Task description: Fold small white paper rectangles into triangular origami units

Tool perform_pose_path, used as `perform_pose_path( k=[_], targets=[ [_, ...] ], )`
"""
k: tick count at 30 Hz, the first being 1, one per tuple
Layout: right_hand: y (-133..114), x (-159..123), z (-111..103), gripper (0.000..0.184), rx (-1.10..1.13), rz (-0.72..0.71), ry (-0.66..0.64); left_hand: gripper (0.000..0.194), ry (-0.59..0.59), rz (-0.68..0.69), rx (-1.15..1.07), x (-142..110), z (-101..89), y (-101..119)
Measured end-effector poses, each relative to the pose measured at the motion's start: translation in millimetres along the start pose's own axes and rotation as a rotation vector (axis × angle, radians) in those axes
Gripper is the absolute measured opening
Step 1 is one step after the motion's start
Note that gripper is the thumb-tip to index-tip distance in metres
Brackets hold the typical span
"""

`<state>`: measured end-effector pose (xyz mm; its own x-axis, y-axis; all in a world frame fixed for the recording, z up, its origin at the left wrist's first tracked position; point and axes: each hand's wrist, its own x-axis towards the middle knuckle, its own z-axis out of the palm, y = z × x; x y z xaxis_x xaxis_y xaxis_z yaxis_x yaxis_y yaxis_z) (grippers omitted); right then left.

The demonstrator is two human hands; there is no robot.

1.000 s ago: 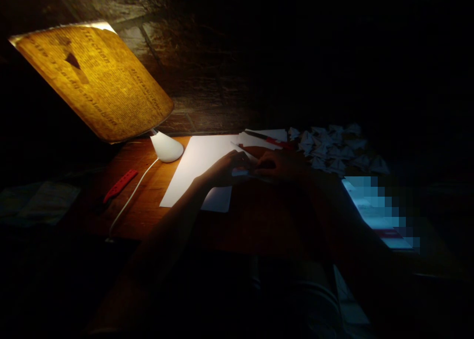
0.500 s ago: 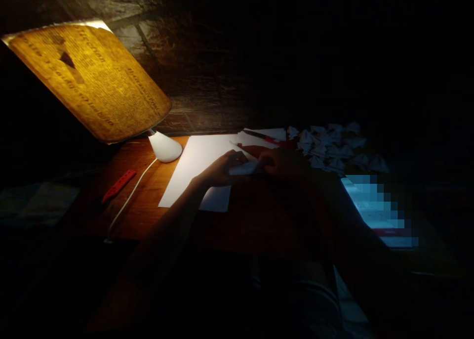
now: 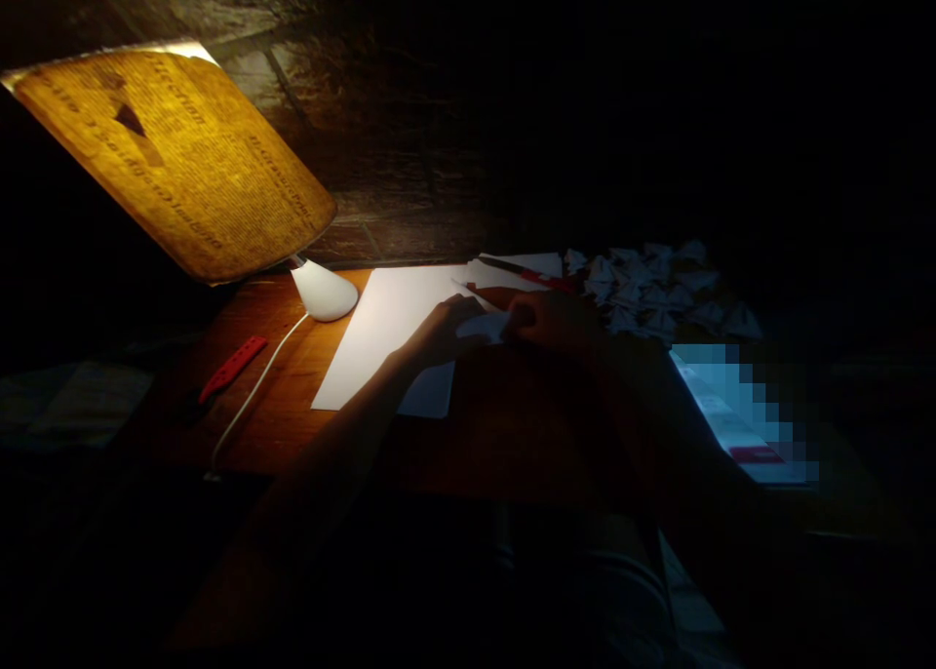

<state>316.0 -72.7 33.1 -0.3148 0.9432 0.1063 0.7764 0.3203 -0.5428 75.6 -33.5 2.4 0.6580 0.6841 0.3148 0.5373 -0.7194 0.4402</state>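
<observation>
In a dark room lit by one lamp, both my hands meet over the wooden table (image 3: 504,435). My left hand (image 3: 443,333) and my right hand (image 3: 552,320) pinch a small white paper piece (image 3: 484,327) between their fingers, just above the table. A large white sheet (image 3: 387,328) lies flat under and left of my left hand. Behind my right hand sits a pile of several small folded white paper pieces (image 3: 654,294).
A white desk lamp (image 3: 324,291) with a paper-covered shade (image 3: 172,157) stands at the back left, its cable running forward. A red strip (image 3: 232,367) lies left of the cable. More paper slips and a red pen (image 3: 530,275) lie behind my hands. A lit screen (image 3: 738,406) glows right.
The small paper piece has been lifted slightly off the table and my hands have drawn closer together around it. The view has shifted a little.
</observation>
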Motion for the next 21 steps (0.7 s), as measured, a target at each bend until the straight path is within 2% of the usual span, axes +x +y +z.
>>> perform_pose_path(
  k=[4,9,17,21],
  targets=[
    [3,1,4,0.014,0.005,0.001,0.064,0.022,0.008,-0.031,-0.025,1,2.6,-3],
    [12,4,10,0.019,0.026,-0.001,0.066,0.023,0.027,0.018,-0.05,1,2.7,-3],
    [19,6,16,0.033,0.024,-0.038,0.086,0.051,0.048,-0.008,-0.063,-1,1.1,0],
    [21,9,20,0.04,0.001,-0.026,0.094,0.05,0.035,0.013,-0.068,-2,1.6,-3]
  ],
)
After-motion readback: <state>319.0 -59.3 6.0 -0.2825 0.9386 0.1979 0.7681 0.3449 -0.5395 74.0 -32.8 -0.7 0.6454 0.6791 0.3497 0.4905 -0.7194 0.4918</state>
